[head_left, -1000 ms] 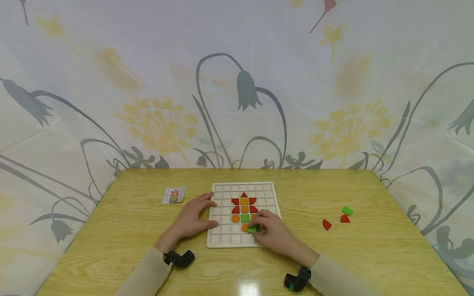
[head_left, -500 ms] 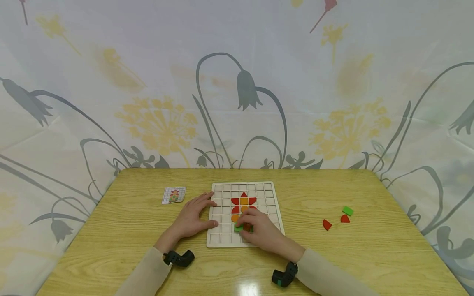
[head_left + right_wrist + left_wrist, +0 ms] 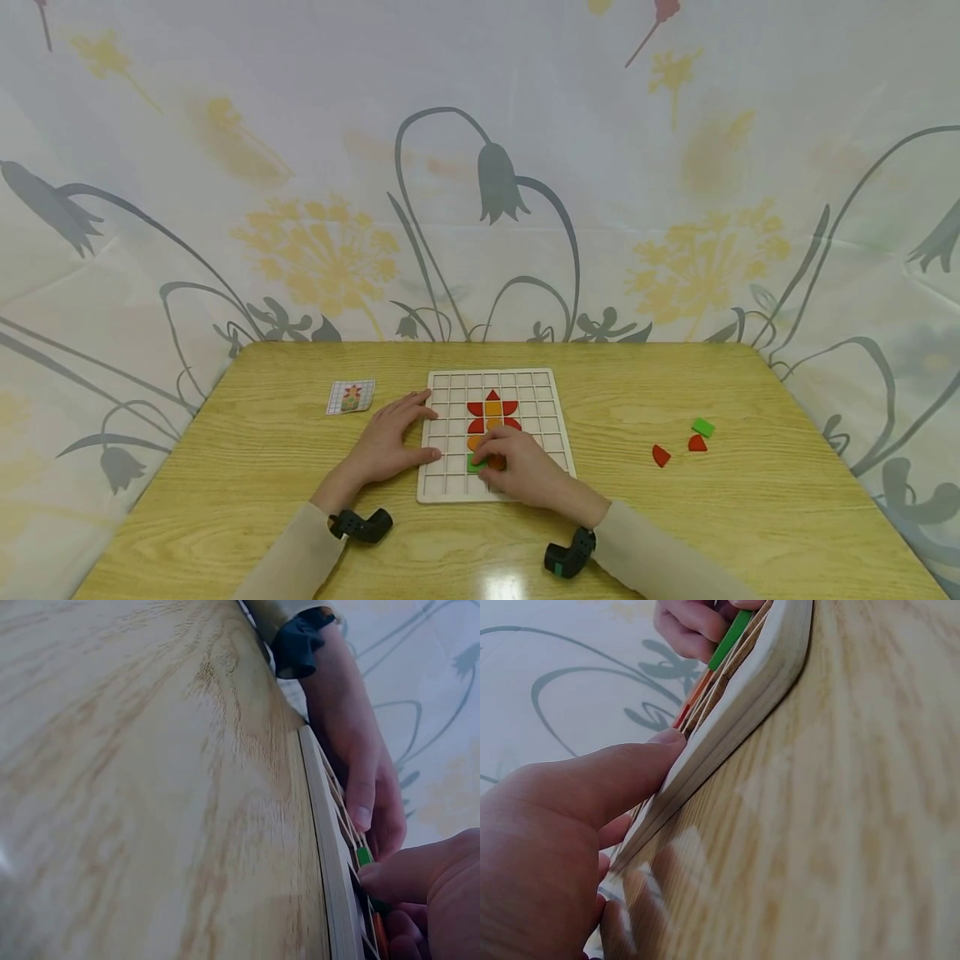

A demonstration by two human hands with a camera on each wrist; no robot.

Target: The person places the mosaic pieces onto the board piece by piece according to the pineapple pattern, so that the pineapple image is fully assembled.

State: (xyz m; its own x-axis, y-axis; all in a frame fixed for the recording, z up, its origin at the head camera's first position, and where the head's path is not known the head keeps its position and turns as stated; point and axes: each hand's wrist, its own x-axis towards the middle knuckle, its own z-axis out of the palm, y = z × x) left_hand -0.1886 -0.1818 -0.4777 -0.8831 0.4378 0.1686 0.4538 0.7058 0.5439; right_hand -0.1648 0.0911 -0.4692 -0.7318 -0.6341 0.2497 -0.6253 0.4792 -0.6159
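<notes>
A white gridded board (image 3: 442, 487) lies on the table with red, orange and green tiles forming a figure. At its lower middle my right hand (image 3: 528, 471) pinches a green square tile (image 3: 474, 464), seen from the side as a green tile (image 3: 731, 641) at the board's surface in the left wrist view. The right fingers cover part of the figure. My left hand (image 3: 386, 446) rests at the board's left edge with its fingers spread, thumb (image 3: 649, 765) on the rim. Orange pieces (image 3: 492, 408) and red pieces (image 3: 476, 408) lie above the right hand.
A small pattern card (image 3: 350, 397) lies left of the board. To the right are two red quarter-round tiles (image 3: 661, 456) and a green tile (image 3: 702, 427) on the wooden table (image 3: 637, 508). A flower-patterned curtain (image 3: 450, 208) hangs behind.
My right hand has moved left across the board with the green tile, first to the cell left of an orange round, then slightly farther left. The left hand stays put.
</notes>
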